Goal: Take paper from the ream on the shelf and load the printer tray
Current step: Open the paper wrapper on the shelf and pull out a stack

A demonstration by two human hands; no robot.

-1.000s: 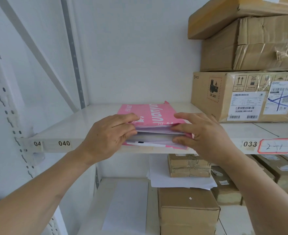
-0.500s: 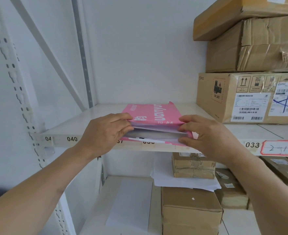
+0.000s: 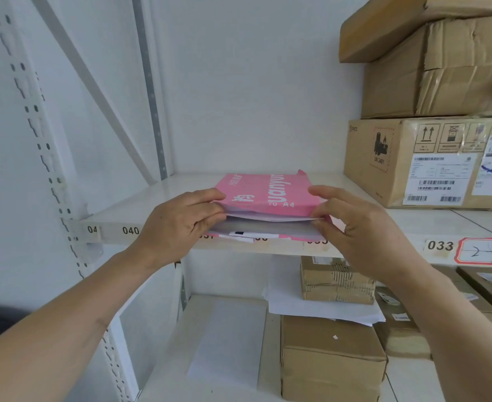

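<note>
A pink-wrapped ream of A4 paper (image 3: 271, 192) lies at the front edge of the white shelf (image 3: 117, 219), its near end torn open. White sheets (image 3: 265, 226) show in the opening. My left hand (image 3: 181, 224) grips the ream's left front corner, fingers curled into the opening. My right hand (image 3: 355, 227) holds the right front corner, thumb on the pink wrapper and fingers at the sheets. The printer tray is not in view.
Stacked cardboard boxes (image 3: 430, 161) fill the right of the same shelf. The lower shelf holds more boxes (image 3: 329, 358), loose white sheets (image 3: 320, 306) and a flat white sheet (image 3: 227, 340). A perforated upright (image 3: 39, 140) stands at the left.
The view has shifted slightly, and both hands stay at the ream's open end. The wrapper's top flap is lifted a little more, showing more of the sheets.
</note>
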